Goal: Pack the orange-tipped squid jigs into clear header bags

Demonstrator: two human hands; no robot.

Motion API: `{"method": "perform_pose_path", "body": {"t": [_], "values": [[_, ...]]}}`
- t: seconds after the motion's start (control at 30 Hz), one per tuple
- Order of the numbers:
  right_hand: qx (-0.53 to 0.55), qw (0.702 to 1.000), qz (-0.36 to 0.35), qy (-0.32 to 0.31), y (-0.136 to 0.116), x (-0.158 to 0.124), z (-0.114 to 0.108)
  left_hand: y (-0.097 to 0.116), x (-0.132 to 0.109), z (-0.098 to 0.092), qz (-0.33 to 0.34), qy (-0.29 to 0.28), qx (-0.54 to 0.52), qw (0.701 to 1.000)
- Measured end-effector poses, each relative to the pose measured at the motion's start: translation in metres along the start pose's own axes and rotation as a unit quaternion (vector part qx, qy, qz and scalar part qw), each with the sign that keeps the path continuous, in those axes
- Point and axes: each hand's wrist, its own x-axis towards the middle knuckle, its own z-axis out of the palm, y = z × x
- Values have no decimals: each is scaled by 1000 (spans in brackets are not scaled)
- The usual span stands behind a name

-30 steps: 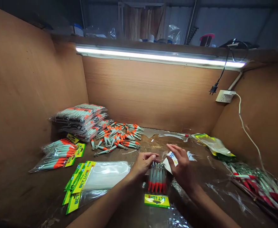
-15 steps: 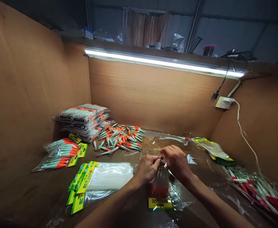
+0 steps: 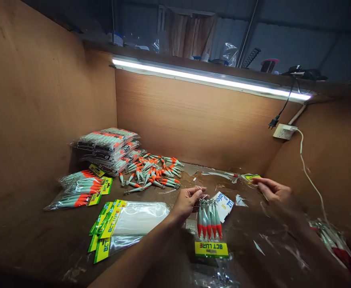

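Note:
My left hand [image 3: 188,201] rests on the table with fingers curled, pinching the top edge of a clear bag of lures [image 3: 209,224]. That bag holds several pale green lures with red tips and carries a yellow-green label [image 3: 211,249] at its near end. A white paper slip [image 3: 223,205] lies just right of the bag. My right hand [image 3: 273,189] is out to the right, fingers partly stretched, touching a clear bag with a yellow header [image 3: 253,177]. Whether it grips that bag is unclear.
Loose orange-tipped lures [image 3: 151,172] lie heaped at the back. Filled packs are stacked at the back left [image 3: 107,146] and left [image 3: 81,190]. Empty labelled bags [image 3: 127,222] lie left of my hand. More packs [image 3: 334,240] sit at the right. Wooden walls enclose the table.
My right hand left the bag of lures and moved right to the bags by the wall. The left hand stayed at the bag's top. The white slip now shows.

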Motion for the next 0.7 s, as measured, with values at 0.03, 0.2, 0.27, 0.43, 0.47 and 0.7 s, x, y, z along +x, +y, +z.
{"method": "perform_pose_path", "body": {"t": [0.03,0.2,0.27,0.43,0.47,0.7], "values": [[87,991,28,-98,-6,-8,13,-2,0,1,9,-9,7,1000],[292,885,141,-335,-33,-46,88,-7,1,-1,20,-34,48,998],[316,870,136,-352,-37,-53,105,-4,1,-7,4,-34,77,996],[330,848,155,-384,-41,-58,114,12,-6,-26,-38,-65,199,977],[326,846,162,-390,-41,-59,115,14,-7,-28,-40,-72,217,973],[320,854,150,-382,-28,-63,126,2,-3,-38,-61,-80,255,962]]}}
